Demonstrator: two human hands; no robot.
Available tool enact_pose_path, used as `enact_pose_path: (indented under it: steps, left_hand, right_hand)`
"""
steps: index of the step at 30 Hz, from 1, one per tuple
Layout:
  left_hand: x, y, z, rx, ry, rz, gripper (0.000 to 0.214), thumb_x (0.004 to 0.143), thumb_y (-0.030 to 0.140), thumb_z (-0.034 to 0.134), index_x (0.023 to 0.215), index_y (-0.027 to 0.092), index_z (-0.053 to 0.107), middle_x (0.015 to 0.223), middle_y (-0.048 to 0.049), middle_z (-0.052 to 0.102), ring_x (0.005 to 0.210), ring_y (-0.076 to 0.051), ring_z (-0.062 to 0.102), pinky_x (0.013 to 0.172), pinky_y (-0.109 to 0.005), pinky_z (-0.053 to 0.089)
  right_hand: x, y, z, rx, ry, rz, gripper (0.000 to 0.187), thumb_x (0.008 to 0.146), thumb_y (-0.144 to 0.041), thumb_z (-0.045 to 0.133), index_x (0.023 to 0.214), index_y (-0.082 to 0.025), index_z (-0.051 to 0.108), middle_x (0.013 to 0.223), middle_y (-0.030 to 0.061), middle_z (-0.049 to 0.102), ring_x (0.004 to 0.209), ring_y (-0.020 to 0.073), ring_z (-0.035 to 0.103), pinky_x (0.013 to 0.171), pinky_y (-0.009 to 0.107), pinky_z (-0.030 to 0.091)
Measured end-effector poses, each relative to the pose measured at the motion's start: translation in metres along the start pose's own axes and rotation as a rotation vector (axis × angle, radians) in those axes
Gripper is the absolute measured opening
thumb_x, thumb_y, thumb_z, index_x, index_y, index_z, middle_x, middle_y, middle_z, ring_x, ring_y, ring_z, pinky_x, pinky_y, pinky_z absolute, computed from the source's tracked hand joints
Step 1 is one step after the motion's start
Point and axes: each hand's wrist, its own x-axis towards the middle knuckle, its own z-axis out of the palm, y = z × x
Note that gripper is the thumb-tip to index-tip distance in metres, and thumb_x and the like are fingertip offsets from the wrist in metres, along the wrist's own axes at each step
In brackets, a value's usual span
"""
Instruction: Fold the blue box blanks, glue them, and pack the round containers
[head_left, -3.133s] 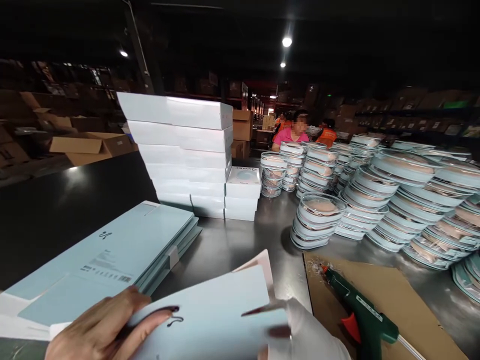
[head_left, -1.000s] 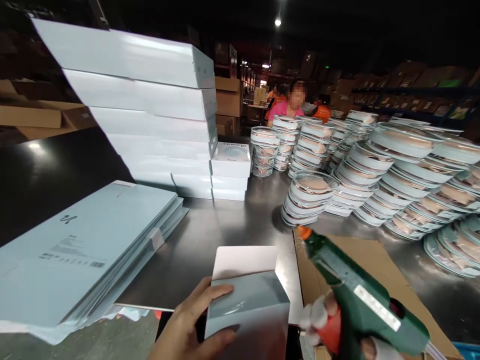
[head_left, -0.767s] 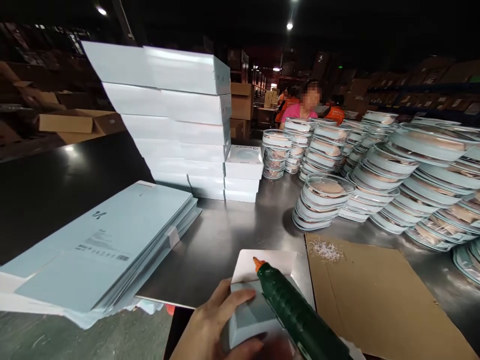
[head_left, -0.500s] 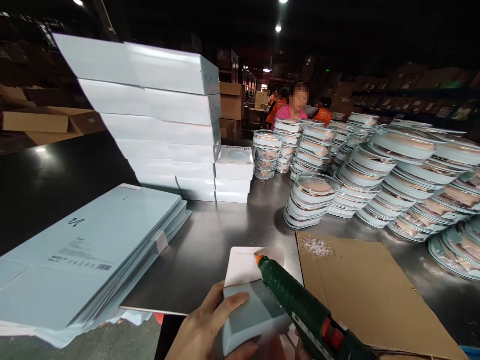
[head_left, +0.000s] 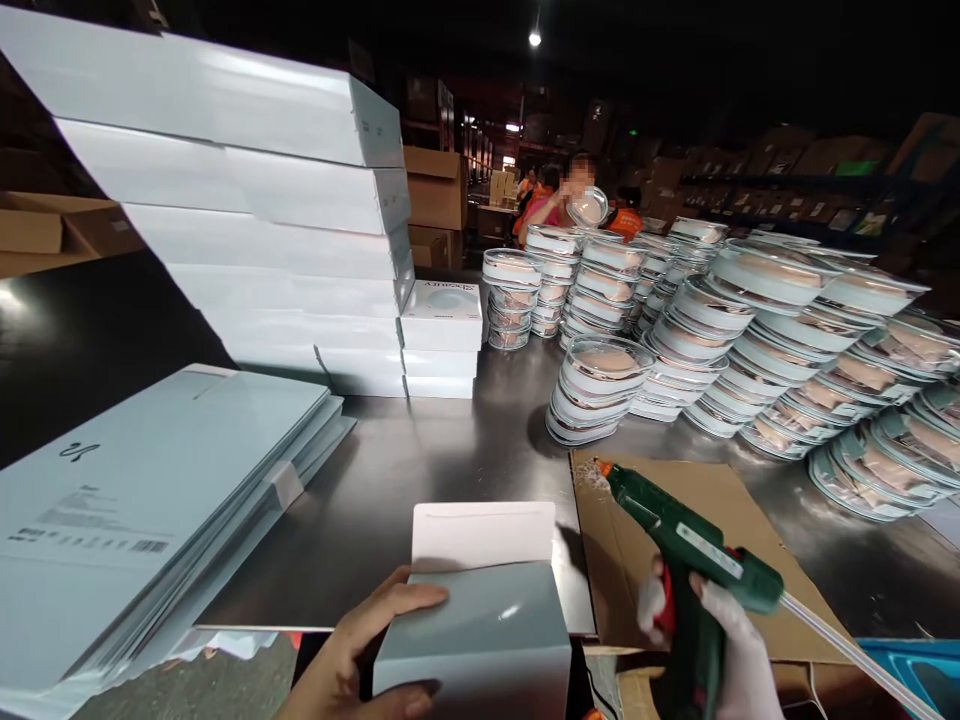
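My left hand (head_left: 352, 660) grips the left side of a pale blue box (head_left: 480, 630) at the bottom middle, its white end flap (head_left: 484, 535) standing open toward the table. My right hand (head_left: 720, 650), in a white glove, is closed round the handle of a green glue gun (head_left: 682, 545). The gun's orange nozzle points left over the edge of a brown cardboard sheet (head_left: 675, 520), a little to the right of the flap and clear of it.
A bundle of flat pale blue cartons (head_left: 150, 500) lies at the left. Tall stacks of white boxes (head_left: 247, 220) stand behind it. Several stacks of round clear-lidded containers (head_left: 750, 340) fill the right of the steel table (head_left: 420, 470). Other people work at the far end.
The glue gun has lifted off the white flap and swung right over the cardboard. My left hand still holds the box, which now sits squarer with the flap fully in view.
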Motion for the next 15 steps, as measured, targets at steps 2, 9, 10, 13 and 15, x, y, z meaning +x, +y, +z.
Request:
enact_pose_path:
  steps: [2,9,10,13,15]
  left_hand:
    - [-0.002,-0.003,-0.003,0.048,-0.007,-0.022,0.058,0.069,0.074,0.08,0.114,0.037,0.081,0.135,-0.0077,0.074,0.137,-0.038,0.058,0.109,-0.046,0.052]
    - [0.005,-0.019,-0.006,0.106,-0.179,0.1,0.049,0.075,0.057,0.084,0.121,0.042,0.075,0.138,-0.0061,0.071,0.129,-0.036,0.064,0.103,-0.043,0.055]
    - [0.007,-0.022,-0.005,0.111,-0.195,0.112,0.05,0.076,0.054,0.085,0.123,0.042,0.074,0.142,-0.0064,0.068,0.129,-0.036,0.064,0.103,-0.042,0.055]
    - [0.009,-0.025,0.003,0.066,-0.209,0.148,0.047,0.08,0.053,0.082,0.123,0.039,0.072,0.147,-0.0076,0.062,0.132,-0.037,0.061,0.1,-0.041,0.056]
    - [0.007,-0.024,0.011,-0.038,-0.193,0.168,0.042,0.082,0.056,0.08,0.118,0.037,0.072,0.153,-0.0076,0.054,0.136,-0.037,0.057,0.1,-0.041,0.055]
  right_hand:
    - [0.018,-0.001,-0.016,0.102,0.027,0.199,0.048,0.077,-0.068,0.072,0.093,-0.023,0.075,0.079,0.0081,0.081,0.083,0.0334,0.079,0.077,0.046,0.066]
    - [0.022,-0.002,-0.052,-0.256,0.01,0.026,0.026,0.067,-0.038,0.084,0.092,-0.035,0.078,0.085,0.0015,0.082,0.079,0.029,0.079,0.065,0.034,0.065]
    - [0.021,0.001,-0.037,-0.256,-0.053,-0.051,0.04,0.065,-0.038,0.087,0.104,-0.035,0.077,0.1,0.0022,0.083,0.089,0.0288,0.079,0.073,0.034,0.065]
    - [0.024,0.017,0.029,-0.266,-0.398,-0.322,0.061,0.08,-0.052,0.078,0.135,-0.028,0.064,0.116,0.0102,0.079,0.106,0.0306,0.076,0.086,0.042,0.064]
    - [0.027,0.029,0.066,-0.276,-0.496,-0.364,0.048,0.094,-0.053,0.063,0.133,-0.024,0.066,0.098,0.0107,0.081,0.094,0.0273,0.078,0.077,0.038,0.065]
